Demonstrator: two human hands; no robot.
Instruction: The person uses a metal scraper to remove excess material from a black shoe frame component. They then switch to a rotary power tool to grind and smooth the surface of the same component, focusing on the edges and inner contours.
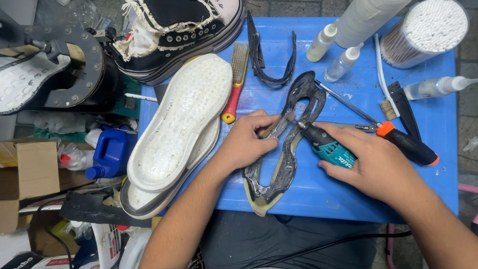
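Far left at 9 o'clock we see a black metal shoe press (74, 69) with bolts, clamped over a white ribbed sole. Below it a brown cardboard box (25, 174) and a blue plastic jug (112, 152) sit among floor clutter. At 11 o'clock lies a black canvas sneaker (184, 30), frayed white edges, metal eyelets. Next to it two white rubber outsoles (181, 124), stacked, matte and pebbled, hang off the table's left edge. A wire brush (236, 82) with red-yellow handle lies just beside them.

Centre: the left hand (246, 142) presses down on the black sole frame (286, 154), an hourglass-shaped cutout piece, rough, glue-stained, tan underlayer showing at 6 o'clock; fingers together, thumb and forefinger pinching its inner rim. The frame lies mid-table, near the front edge. The right hand (373, 162) is wrapped tight round a teal-black rotary tool (323, 144), whose tip meets the frame near the left fingertips; the bit is too small to tell.

At 12 o'clock, a curved black rubber strip (271, 62). Toward 1–2 o'clock: clear squeeze bottles (343, 62), a tub of cotton swabs (423, 30), an orange-black screwdriver (398, 139).

Surface: a smooth blue plastic table (318, 194). Grey pavement possibly beyond.
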